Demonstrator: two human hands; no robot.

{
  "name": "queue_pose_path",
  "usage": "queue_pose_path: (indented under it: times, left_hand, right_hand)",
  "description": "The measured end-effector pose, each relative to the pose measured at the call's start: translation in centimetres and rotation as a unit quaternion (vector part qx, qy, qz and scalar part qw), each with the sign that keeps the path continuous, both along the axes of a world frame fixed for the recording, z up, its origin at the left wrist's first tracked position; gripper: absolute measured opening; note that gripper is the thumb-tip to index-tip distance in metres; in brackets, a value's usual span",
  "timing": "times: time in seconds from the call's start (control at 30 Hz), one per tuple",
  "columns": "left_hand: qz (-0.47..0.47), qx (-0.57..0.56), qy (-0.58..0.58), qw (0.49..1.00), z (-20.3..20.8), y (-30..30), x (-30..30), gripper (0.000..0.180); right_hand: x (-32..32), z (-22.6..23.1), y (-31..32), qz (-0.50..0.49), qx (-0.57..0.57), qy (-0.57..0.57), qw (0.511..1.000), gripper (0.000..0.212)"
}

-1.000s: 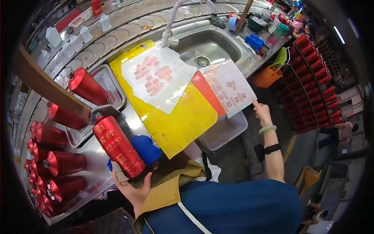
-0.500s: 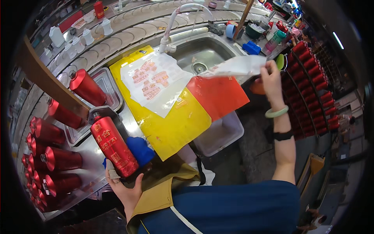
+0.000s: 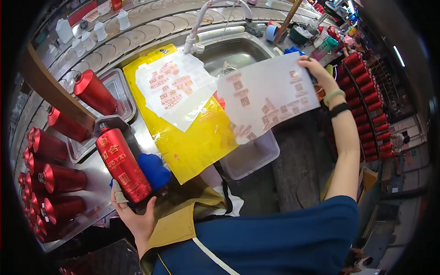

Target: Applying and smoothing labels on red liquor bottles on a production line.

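My right hand (image 3: 318, 72) pinches the upper right corner of a translucent decal sheet (image 3: 279, 94) with small reddish prints. The sheet spreads out flat over most of a red board, whose edge (image 3: 221, 101) barely shows. Beside it, a ragged white decal sheet (image 3: 195, 96) with red and gold prints lies on a yellow board (image 3: 197, 158). At the lower left my left hand (image 3: 134, 222) spans the base of a red bottle (image 3: 121, 162), thumb on one side and covered fingers on the other. The bottle leans in a tray (image 3: 106, 122), next to a blue cloth (image 3: 154, 172).
Several red bottles (image 3: 64, 178) crowd the left side, one in a clear tray (image 3: 126, 94). Behind the boards are a steel sink (image 3: 229, 52) and white faucet (image 3: 195, 32). A plastic bin (image 3: 252, 160) sits below. Racked red bottles (image 3: 366, 110) stand at right.
The decal sheet, folded edge-on earlier, has swung down and now faces me, covering most of the red board. My right hand has moved slightly up. My left hand stays at the bottle's base.
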State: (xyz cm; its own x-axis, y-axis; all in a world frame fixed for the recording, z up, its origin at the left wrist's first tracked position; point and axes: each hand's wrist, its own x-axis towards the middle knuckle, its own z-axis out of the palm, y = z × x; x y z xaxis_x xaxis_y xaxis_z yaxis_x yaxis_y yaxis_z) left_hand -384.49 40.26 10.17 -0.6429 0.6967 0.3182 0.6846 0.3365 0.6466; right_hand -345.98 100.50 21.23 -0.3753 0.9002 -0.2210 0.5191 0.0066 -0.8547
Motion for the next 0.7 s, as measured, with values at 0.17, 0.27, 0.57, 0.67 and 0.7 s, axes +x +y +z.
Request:
queue_pose_path:
  times: [0.17, 0.27, 0.57, 0.67, 0.7]
  left_hand:
    - [0.008, -0.017, 0.016, 1.000, 0.2, 0.3, 0.2, 0.101]
    - [0.013, -0.015, 0.035, 0.999, 0.2, 0.5, 0.2, 0.100]
    - [0.004, -0.003, 0.044, 0.999, -0.3, 0.5, 0.0, 0.106]
    - [0.025, 0.005, 0.039, 0.999, -0.7, 0.4, -0.1, 0.102]
    - [0.018, 0.006, 0.036, 0.999, -0.8, 0.3, -0.1, 0.103]
  right_hand:
    - [-0.4, -9.7, 5.8, -0.011, 0.119, -0.157, 0.980, 0.015]
    - [-0.9, -11.1, 6.2, -0.043, 0.234, -0.327, 0.915, 0.032]
    - [-7.0, -7.5, -14.0, 0.237, 0.300, -0.123, 0.916, 0.028]
    - [-7.7, -8.5, -23.0, 0.295, 0.283, -0.116, 0.905, 0.034]
    - [-7.7, -8.9, -25.2, 0.318, 0.312, -0.132, 0.886, 0.038]
